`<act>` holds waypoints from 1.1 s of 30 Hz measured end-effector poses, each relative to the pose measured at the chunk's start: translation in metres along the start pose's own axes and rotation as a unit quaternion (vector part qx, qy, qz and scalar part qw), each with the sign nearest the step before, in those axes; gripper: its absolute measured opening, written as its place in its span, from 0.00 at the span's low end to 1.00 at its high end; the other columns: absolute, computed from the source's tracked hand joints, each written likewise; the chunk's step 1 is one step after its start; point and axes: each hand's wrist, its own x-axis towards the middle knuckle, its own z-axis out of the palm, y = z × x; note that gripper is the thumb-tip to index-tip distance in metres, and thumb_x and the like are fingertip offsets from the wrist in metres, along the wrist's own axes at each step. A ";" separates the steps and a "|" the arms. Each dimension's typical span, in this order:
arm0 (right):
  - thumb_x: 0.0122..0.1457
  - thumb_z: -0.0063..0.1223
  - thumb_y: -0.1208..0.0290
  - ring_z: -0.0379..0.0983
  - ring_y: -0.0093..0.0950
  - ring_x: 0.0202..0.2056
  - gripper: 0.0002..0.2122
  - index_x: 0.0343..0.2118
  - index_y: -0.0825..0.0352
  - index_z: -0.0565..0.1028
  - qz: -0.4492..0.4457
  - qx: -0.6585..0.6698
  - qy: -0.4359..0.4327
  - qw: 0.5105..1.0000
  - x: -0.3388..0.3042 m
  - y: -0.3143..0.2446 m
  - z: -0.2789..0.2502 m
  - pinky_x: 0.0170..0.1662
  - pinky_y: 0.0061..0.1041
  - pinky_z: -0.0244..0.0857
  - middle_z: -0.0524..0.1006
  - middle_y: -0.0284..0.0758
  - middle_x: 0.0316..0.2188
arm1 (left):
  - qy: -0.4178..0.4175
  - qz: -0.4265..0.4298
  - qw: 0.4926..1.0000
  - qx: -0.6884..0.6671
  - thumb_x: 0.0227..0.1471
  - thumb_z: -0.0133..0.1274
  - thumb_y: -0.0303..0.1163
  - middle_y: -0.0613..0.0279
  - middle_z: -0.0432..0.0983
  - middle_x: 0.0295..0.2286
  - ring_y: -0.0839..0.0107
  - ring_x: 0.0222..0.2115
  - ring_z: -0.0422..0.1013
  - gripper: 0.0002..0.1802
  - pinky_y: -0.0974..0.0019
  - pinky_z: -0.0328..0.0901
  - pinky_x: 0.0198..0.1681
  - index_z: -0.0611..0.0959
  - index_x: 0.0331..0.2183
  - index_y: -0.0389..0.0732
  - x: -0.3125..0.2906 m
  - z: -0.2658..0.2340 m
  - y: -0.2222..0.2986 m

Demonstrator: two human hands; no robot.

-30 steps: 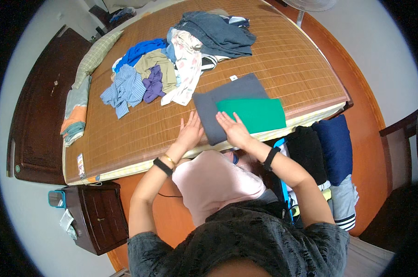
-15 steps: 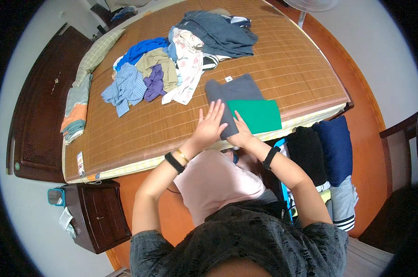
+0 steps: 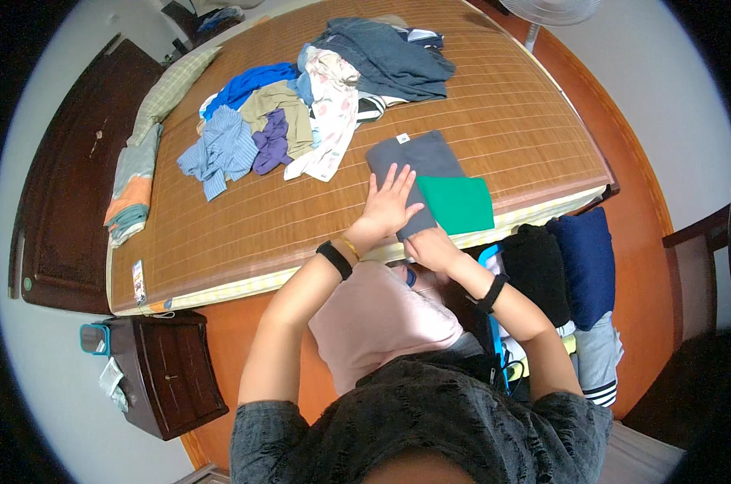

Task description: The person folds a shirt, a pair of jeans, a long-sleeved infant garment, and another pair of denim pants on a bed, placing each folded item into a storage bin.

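On the near edge of the bed lies a folded grey and green garment (image 3: 454,202), with a small white label at its far edge. Its left part is turned over in a flat grey strip. My left hand (image 3: 388,206) lies open on that strip, palm down and fingers spread. At the strip's near end, my right hand (image 3: 432,247) is closed on the cloth, its fingertips partly hidden. Beyond my hands is a loose heap of clothes: a blue striped shirt (image 3: 224,147), a purple piece (image 3: 273,142), a white printed garment (image 3: 331,121) and dark blue-grey clothing (image 3: 382,60).
A brown woven mat (image 3: 244,242) covers the bed. Right of my legs are a black folded garment (image 3: 536,274), a navy one (image 3: 585,262) and a blue-rimmed container (image 3: 494,323). A dark cabinet (image 3: 172,375) stands lower left, a fan (image 3: 553,10) at the far right.
The grey strip has gone from a raised fold to lying flatter. My left hand has shifted right onto it, and my right hand's fingers have gone from extended to curled at its near end.
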 end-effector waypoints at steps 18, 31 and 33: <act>0.45 0.43 0.85 0.49 0.34 0.62 0.36 0.61 0.63 0.52 -0.035 -0.041 0.144 0.988 0.002 0.036 -0.024 0.62 0.43 0.42 0.50 0.37 0.63 | -0.043 -0.076 0.992 -0.090 0.57 0.38 0.36 0.47 0.39 0.61 0.52 0.62 0.38 0.34 0.40 0.39 0.59 0.47 0.60 0.33 -0.050 0.019 -0.032; 0.46 0.51 0.71 0.58 0.37 0.57 0.26 0.51 0.71 0.66 0.038 -0.062 0.217 0.973 -0.009 0.060 -0.007 0.62 0.46 0.40 0.64 0.48 0.53 | 0.019 0.019 0.995 -0.093 0.56 0.40 0.50 0.54 0.37 0.62 0.57 0.63 0.35 0.40 0.37 0.35 0.59 0.48 0.61 0.38 0.017 -0.008 0.042; 0.47 0.50 0.69 0.63 0.38 0.53 0.23 0.48 0.72 0.69 0.037 -0.075 0.197 0.977 -0.013 0.069 -0.002 0.62 0.45 0.42 0.69 0.49 0.48 | 0.008 0.038 0.997 -0.073 0.56 0.39 0.52 0.56 0.38 0.62 0.57 0.63 0.36 0.40 0.37 0.34 0.59 0.49 0.61 0.39 0.034 -0.010 0.045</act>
